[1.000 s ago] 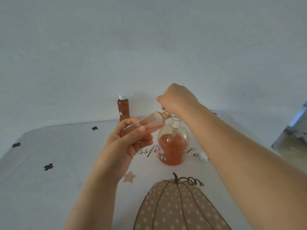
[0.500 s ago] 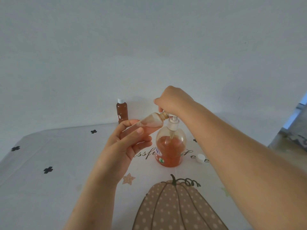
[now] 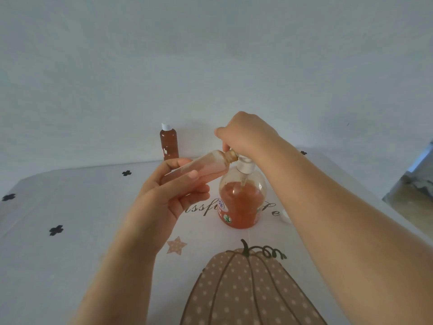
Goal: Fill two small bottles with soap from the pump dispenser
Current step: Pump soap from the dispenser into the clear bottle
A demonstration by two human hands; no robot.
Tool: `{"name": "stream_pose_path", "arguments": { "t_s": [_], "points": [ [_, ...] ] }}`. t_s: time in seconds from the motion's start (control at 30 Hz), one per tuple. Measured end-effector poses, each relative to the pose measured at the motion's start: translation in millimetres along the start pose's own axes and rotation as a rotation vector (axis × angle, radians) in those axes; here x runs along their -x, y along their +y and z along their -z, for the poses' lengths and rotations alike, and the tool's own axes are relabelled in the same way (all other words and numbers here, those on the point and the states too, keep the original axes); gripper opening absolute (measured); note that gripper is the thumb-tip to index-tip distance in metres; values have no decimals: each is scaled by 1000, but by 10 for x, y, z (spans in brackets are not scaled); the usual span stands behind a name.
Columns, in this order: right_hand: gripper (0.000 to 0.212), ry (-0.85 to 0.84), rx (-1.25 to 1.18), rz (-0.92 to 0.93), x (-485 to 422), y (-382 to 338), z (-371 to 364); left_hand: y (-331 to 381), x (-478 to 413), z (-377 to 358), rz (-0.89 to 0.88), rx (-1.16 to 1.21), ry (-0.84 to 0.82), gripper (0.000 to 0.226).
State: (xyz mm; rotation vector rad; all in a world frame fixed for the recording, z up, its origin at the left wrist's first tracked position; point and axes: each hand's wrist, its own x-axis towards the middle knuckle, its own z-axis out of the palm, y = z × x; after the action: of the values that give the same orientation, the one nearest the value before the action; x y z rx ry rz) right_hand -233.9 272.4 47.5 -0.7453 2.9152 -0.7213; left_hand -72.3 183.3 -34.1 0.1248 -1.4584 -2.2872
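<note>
The pump dispenser [image 3: 241, 202], clear and about half full of orange soap, stands on the table's middle. My right hand [image 3: 243, 134] sits curled over its white pump head, hiding the nozzle. My left hand [image 3: 168, 195] grips a small clear bottle [image 3: 208, 170], tilted almost flat, its open neck up against the pump spout. Some orange soap shows inside it. A second small bottle [image 3: 169, 143], brown-filled with a white cap, stands upright at the table's far edge.
A white cloth [image 3: 70, 219] with black crosses, a star and a dotted pumpkin print covers the table. A small white cap [image 3: 285, 216] lies right of the dispenser, partly behind my right forearm. A plain wall rises behind; the table's right edge drops off.
The pump head and my right hand have risen a little, then stayed about level; my left hand keeps the small bottle at the spout. The camera view shifted slightly.
</note>
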Motion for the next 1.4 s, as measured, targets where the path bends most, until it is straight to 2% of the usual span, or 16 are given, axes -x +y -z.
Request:
{"name": "stream_pose_path", "arguments": {
  "t_s": [0.47,0.67,0.83,1.13,1.4],
  "points": [
    [26,-2,9,24,43,-50,120,38,63,-76,-38,37,-13,30],
    [24,32,109,85,111,-90,207,88,89,-74,-47,79,-58,27],
    [35,26,102,63,119,-97,190,85,93,-65,-38,78,-52,30],
    [24,-43,109,6,103,-82,128,36,27,-17,-4,9,-22,28],
    [28,-53,53,35,15,-9,31,-3,17,2,2,10,-12,24]
  ]
}}
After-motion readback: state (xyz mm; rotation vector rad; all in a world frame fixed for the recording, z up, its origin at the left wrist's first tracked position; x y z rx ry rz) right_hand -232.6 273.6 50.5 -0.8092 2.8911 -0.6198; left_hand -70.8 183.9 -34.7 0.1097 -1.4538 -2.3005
